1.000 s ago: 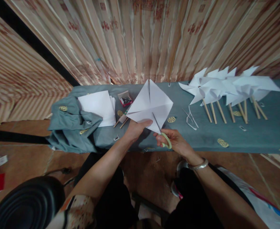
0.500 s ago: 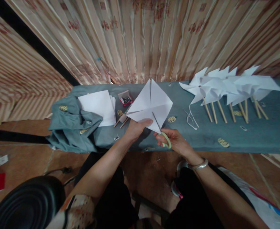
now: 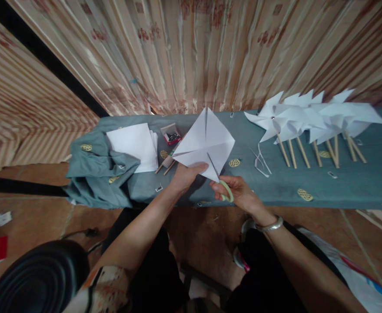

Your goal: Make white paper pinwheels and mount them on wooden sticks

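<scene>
A square of white paper [image 3: 210,132], turned like a diamond, is held above the cloth-covered table. Slits run inward from its top and left corners, and creases cross its middle. My left hand [image 3: 189,174] pinches its lower left edge, thumb on top and the other fingers hidden beneath. Wrapped round the pale green handles of a pair of scissors [image 3: 228,191], my right hand [image 3: 234,190] is at the paper's bottom corner. One dark blade shows on top of the sheet, pointing inward from that corner.
White paper pinwheels [image 3: 308,119] on wooden sticks lie at the right. A white string loop [image 3: 262,167] is beside them. Left of the held sheet are a small red box of pins [image 3: 171,135], sticks [image 3: 165,164] and a paper stack [image 3: 134,145]. A black round stool [image 3: 37,278] stands lower left.
Almost nothing differs. The held paper's right corner has shifted very slightly left; both hands and the scissors keep nearly the same place.
</scene>
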`<state>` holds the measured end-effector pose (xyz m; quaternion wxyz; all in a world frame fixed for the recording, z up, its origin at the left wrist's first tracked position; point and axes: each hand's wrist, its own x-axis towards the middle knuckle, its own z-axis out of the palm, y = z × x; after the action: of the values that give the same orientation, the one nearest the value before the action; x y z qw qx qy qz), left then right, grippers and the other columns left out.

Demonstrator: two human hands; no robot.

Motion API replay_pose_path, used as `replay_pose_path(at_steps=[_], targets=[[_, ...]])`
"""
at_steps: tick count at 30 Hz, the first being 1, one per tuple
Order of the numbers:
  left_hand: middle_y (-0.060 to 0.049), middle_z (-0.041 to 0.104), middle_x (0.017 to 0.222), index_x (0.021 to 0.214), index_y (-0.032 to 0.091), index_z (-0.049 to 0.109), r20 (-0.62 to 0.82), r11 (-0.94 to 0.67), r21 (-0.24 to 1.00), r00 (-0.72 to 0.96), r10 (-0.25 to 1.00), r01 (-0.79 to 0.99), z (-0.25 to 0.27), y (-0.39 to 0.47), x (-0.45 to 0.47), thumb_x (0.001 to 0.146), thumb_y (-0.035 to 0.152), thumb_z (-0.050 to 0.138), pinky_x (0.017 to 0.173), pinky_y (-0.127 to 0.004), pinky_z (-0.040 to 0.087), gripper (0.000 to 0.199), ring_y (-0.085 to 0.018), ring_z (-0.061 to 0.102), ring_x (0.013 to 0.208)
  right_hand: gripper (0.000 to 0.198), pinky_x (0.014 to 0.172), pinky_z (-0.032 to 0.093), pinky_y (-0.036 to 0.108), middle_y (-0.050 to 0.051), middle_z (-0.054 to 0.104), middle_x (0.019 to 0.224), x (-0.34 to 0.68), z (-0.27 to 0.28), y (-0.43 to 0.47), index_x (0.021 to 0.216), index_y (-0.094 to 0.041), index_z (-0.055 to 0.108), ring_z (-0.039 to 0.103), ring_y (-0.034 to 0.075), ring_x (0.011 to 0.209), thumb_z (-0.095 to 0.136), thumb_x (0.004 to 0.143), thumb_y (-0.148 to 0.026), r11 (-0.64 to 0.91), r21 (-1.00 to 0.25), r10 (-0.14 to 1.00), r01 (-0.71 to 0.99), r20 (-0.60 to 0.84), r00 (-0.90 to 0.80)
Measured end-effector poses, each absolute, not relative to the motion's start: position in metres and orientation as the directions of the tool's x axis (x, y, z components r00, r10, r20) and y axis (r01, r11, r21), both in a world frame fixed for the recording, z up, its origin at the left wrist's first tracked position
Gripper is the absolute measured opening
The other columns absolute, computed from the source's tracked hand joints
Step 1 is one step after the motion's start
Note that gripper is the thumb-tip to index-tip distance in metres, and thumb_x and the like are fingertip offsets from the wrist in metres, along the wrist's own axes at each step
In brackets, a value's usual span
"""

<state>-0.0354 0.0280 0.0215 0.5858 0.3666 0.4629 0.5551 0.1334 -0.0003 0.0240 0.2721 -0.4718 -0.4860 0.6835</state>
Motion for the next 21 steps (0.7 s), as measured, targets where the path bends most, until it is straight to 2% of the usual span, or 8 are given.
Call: replay_pose_path(at_steps=[10,13,18,21], targets=[[-0.003,0.071,0.088,0.098,0.020,0.068,-0.126,0.101,0.954,-0.073,0.989,-0.284,0.023,0.028,-0.036,0.056,0.021,0.075,0.081,-0.035,0.049,0.043,-0.020,0.062,0.079,0.048,0.047,0.039,0.020,-0.003,0.060,0.053,0.132,0.023,0.000,0.062,-0.018,0.062,0.051,0.007,0.047,0.081,0.056,-0.061,-0.390,-0.916,0.820,0.093,-0.392,-0.416],[-0.003,0.071,0.086,0.099,0.018,0.068,-0.130,0.095,0.948,-0.096,0.987,-0.305,0.024,0.031,-0.038,0.054,0.019,0.076,0.081,-0.034,0.049,0.046,-0.020,0.062,0.080,0.052,0.050,0.041,0.021,-0.002,0.063,0.058,0.135,0.030,-0.001,0.071,-0.018,0.064,0.053,0.008,0.051,0.078,0.058,-0.066,-0.386,-0.913,0.796,0.131,-0.401,-0.453],[0.000,0.071,0.080,0.103,0.018,0.067,-0.142,0.068,0.910,-0.153,0.978,-0.408,0.030,0.043,-0.046,0.049,0.019,0.080,0.077,-0.033,0.050,0.055,-0.019,0.064,0.074,0.057,0.056,0.044,0.025,0.000,0.063,0.066,0.144,0.044,-0.004,0.092,-0.015,0.067,0.054,0.011,0.058,0.071,0.069,-0.067,-0.377,-0.913,0.754,0.155,-0.399,-0.522],[0.000,0.071,0.077,0.104,0.018,0.066,-0.135,0.028,0.885,-0.199,0.971,-0.464,0.035,0.049,-0.051,0.046,0.015,0.080,0.077,-0.032,0.051,0.060,-0.018,0.065,0.074,0.059,0.057,0.044,0.026,0.001,0.064,0.066,0.154,0.047,-0.002,0.094,-0.014,0.067,0.054,0.011,0.059,0.072,0.068,-0.067,-0.427,-0.886,0.692,0.182,-0.449,-0.566]])
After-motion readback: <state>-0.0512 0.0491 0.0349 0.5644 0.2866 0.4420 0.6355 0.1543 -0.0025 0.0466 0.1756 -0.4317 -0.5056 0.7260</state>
